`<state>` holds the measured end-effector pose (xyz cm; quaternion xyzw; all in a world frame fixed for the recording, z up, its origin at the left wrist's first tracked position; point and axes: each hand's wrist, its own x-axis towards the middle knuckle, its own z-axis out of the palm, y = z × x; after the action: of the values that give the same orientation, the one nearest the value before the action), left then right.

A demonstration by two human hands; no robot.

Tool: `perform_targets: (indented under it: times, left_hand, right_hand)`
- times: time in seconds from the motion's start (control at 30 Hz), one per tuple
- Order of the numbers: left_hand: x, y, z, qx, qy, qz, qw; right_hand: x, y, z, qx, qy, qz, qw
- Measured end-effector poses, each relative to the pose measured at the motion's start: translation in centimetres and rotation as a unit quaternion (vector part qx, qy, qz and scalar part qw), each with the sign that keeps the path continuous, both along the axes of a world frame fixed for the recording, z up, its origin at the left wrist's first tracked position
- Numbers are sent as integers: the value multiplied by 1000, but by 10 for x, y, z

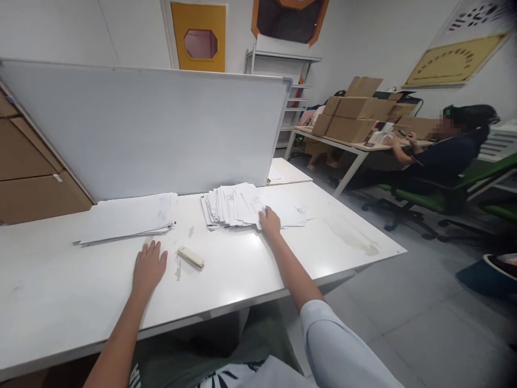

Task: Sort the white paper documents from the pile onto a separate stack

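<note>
My left hand point(149, 268) lies flat on the white table point(238, 275), fingers stretched out, with nothing in it. Just right of it rests a cream-coloured stapler point(191, 257). Farther right, my right hand point(270, 221) has its fingers closed at the edge of a sheet of paper point(253, 209) on a messy heap of papers point(226, 205). The fingertips are partly hidden, but the sheet appears pinched. More loose sheets point(291, 210) spread to the right of that hand. Beyond my left hand lies a wide, neater stack of papers point(129, 218).
A whiteboard point(161, 129) stands along the table's back edge, with cardboard boxes point(36, 167) at its left. At right, a seated person point(448, 145) works at another table holding cardboard boxes point(351, 116). A green chair point(464, 188) and a dark bin point(488, 275) stand on the floor.
</note>
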<state>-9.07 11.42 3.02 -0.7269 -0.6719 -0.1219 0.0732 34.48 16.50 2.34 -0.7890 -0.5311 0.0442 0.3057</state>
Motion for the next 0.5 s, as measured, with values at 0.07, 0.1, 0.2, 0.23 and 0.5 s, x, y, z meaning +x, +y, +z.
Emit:
perform_targets:
  times: [0.07,0.1,0.2,0.23,0.5]
  left_hand:
    - [0,-2,1,6,-8,-2,1000]
    - [-1,-3,1,9,-9,-3,1000]
    - [0,-4,2,14,-7,-5,1000]
    - [0,-4,2,15,-5,-5,1000]
    - [1,-4,5,7,9,4,1000]
  right_hand:
    - [-3,-2,2,6,-4,24,1000]
    - [-5,-3,3,7,-6,40,999]
    - [-9,-7,2,-7,-15,93,996]
    - [-10,-8,2,-16,-20,106,994]
    - [-5,-12,8,-30,-24,100,994]
